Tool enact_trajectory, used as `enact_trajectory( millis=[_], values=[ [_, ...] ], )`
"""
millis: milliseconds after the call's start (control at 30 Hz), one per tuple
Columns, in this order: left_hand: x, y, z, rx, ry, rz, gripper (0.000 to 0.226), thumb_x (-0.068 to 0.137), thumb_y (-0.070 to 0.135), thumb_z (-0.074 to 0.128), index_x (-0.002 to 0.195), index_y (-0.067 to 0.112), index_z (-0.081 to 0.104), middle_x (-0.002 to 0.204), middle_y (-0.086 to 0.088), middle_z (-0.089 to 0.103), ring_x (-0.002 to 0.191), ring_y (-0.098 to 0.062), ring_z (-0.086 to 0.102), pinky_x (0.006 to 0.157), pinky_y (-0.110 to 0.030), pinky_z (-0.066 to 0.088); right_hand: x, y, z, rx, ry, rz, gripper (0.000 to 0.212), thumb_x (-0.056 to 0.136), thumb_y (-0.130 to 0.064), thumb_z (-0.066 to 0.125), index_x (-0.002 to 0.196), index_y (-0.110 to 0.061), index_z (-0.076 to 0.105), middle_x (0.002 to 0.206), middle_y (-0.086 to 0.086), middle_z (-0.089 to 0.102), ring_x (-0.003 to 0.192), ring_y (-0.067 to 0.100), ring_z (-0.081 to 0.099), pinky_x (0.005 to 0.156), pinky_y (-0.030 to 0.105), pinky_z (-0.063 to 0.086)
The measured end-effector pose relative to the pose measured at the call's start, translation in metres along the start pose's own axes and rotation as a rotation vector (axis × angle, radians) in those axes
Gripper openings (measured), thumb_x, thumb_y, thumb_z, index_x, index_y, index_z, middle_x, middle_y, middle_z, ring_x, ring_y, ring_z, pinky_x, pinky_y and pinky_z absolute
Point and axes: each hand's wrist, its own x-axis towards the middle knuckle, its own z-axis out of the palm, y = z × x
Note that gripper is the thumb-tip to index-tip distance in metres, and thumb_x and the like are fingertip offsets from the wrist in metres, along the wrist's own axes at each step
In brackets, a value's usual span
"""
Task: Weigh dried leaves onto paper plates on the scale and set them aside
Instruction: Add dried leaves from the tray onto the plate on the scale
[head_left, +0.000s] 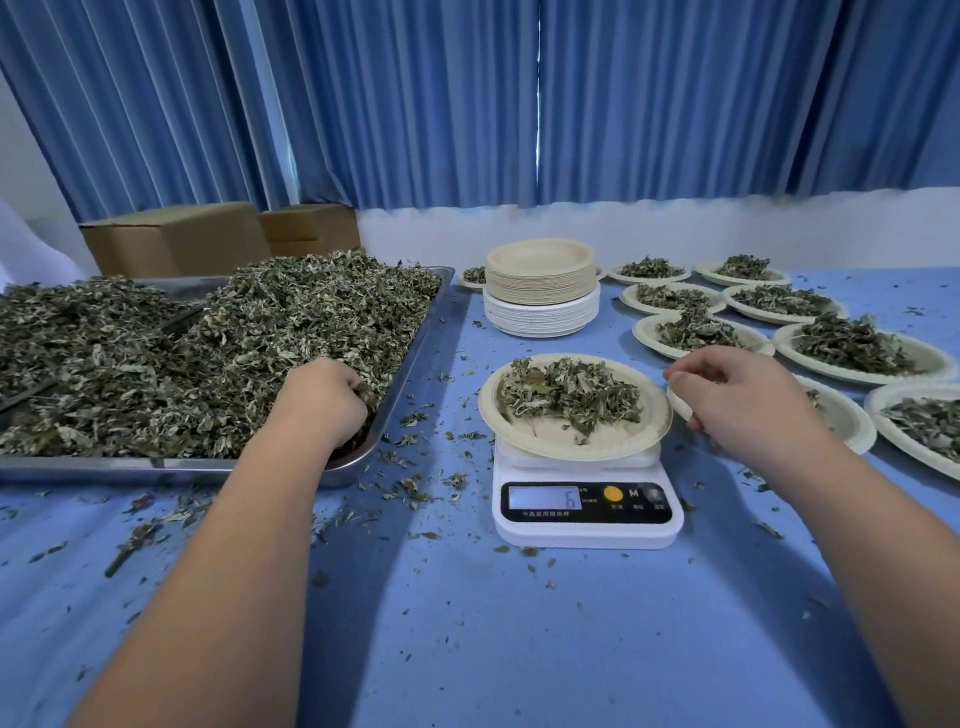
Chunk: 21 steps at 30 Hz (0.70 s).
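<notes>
A white digital scale (586, 512) stands in the middle of the blue table, its display reading 6. On it sits a paper plate (550, 441) holding a small heap of dried leaves (569, 397). A big steel tray (400, 364) heaped with dried leaves (156, 358) fills the left side. My left hand (324, 397) is dug into the leaves at the tray's near right corner, fingers curled round a clump. My right hand (737, 397) hovers just right of the scale plate, fingers loosely curled with the tips together; whether they pinch anything is unclear.
A stack of unused paper plates (540, 286) stands behind the scale. Several filled plates (852, 345) cover the right side, one under my right hand. Two cardboard boxes (171, 236) sit behind the tray. Leaf crumbs litter the blue tablecloth (467, 623). Blue curtains hang behind.
</notes>
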Motion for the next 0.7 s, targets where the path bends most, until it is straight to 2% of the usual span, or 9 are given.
enact_trajectory(
  millis=[133,200,267,333,400,533,600,667,700],
  values=[
    [-0.006,0.011,-0.007,-0.384,0.208,0.045,0.011,0.09,0.011,0.065,0.095,0.02,0.069,0.077,0.004,0.061,0.062,-0.013,0.053,0.052,-0.023,0.039,0.0,0.0,0.0,-0.008,0.001,-0.008,0.015,0.09,-0.02,0.058,0.078,-0.025,0.066,0.056,-0.006,0.058,0.057,0.018,0.055,0.058,0.031,0.047],
    [-0.015,0.023,-0.009,-0.598,0.215,0.096,0.014,0.089,0.016,0.068,0.097,0.028,0.069,0.081,0.01,0.065,0.061,-0.006,0.057,0.054,-0.022,0.039,0.0,0.0,-0.001,-0.002,0.003,-0.004,0.016,0.09,-0.02,0.058,0.078,-0.025,0.066,0.055,-0.005,0.058,0.056,0.018,0.054,0.057,0.031,0.046],
    [-0.028,0.04,-0.009,-0.713,0.212,0.189,0.018,0.087,0.018,0.07,0.094,0.035,0.069,0.079,0.016,0.068,0.063,0.005,0.062,0.053,-0.015,0.039,0.001,0.001,-0.001,-0.006,0.003,-0.007,0.016,0.09,-0.021,0.058,0.078,-0.026,0.066,0.054,-0.007,0.058,0.056,0.018,0.054,0.057,0.03,0.046],
    [-0.04,0.057,-0.006,-0.775,0.179,0.293,0.021,0.086,0.018,0.071,0.091,0.039,0.068,0.081,0.019,0.07,0.072,0.004,0.065,0.058,-0.014,0.045,0.001,0.001,-0.001,-0.02,0.003,-0.016,0.016,0.09,-0.022,0.058,0.078,-0.027,0.066,0.05,-0.009,0.058,0.056,0.017,0.055,0.056,0.029,0.046],
    [-0.051,0.072,0.001,-0.783,0.126,0.373,0.023,0.086,0.019,0.071,0.092,0.04,0.067,0.083,0.025,0.07,0.074,0.007,0.064,0.062,-0.013,0.048,0.0,0.0,-0.001,-0.032,0.002,-0.024,0.015,0.09,-0.022,0.058,0.078,-0.027,0.065,0.048,-0.014,0.058,0.056,0.017,0.055,0.055,0.028,0.045],
    [-0.064,0.09,0.02,-0.681,0.003,0.5,0.026,0.085,0.018,0.071,0.096,0.042,0.069,0.092,0.021,0.068,0.086,0.002,0.064,0.083,-0.028,0.055,-0.001,-0.001,-0.001,-0.029,0.007,-0.026,0.015,0.089,-0.022,0.058,0.078,-0.027,0.065,0.053,-0.01,0.058,0.06,0.019,0.059,0.056,0.03,0.047],
    [-0.068,0.092,0.027,-0.578,-0.053,0.605,0.029,0.086,0.017,0.07,0.107,0.038,0.07,0.1,0.021,0.064,0.091,0.004,0.059,0.088,-0.02,0.05,-0.001,-0.001,-0.001,-0.035,0.006,-0.029,0.014,0.09,-0.022,0.058,0.078,-0.027,0.065,0.054,-0.01,0.058,0.061,0.019,0.059,0.057,0.03,0.048],
    [-0.068,0.091,0.03,-0.501,-0.101,0.694,0.037,0.087,0.018,0.069,0.118,0.038,0.066,0.107,0.021,0.06,0.09,0.011,0.052,0.08,-0.007,0.041,0.0,-0.001,-0.001,-0.035,0.007,-0.029,0.015,0.089,-0.022,0.058,0.078,-0.026,0.066,0.051,-0.01,0.057,0.06,0.019,0.058,0.056,0.029,0.047],
    [-0.068,0.09,0.031,-0.492,-0.108,0.718,0.039,0.088,0.019,0.069,0.122,0.039,0.063,0.109,0.022,0.059,0.089,0.015,0.051,0.077,-0.005,0.038,-0.001,-0.001,-0.001,-0.035,0.009,-0.03,0.015,0.089,-0.021,0.058,0.078,-0.026,0.066,0.049,-0.011,0.056,0.059,0.018,0.058,0.056,0.028,0.047]
  ],
)
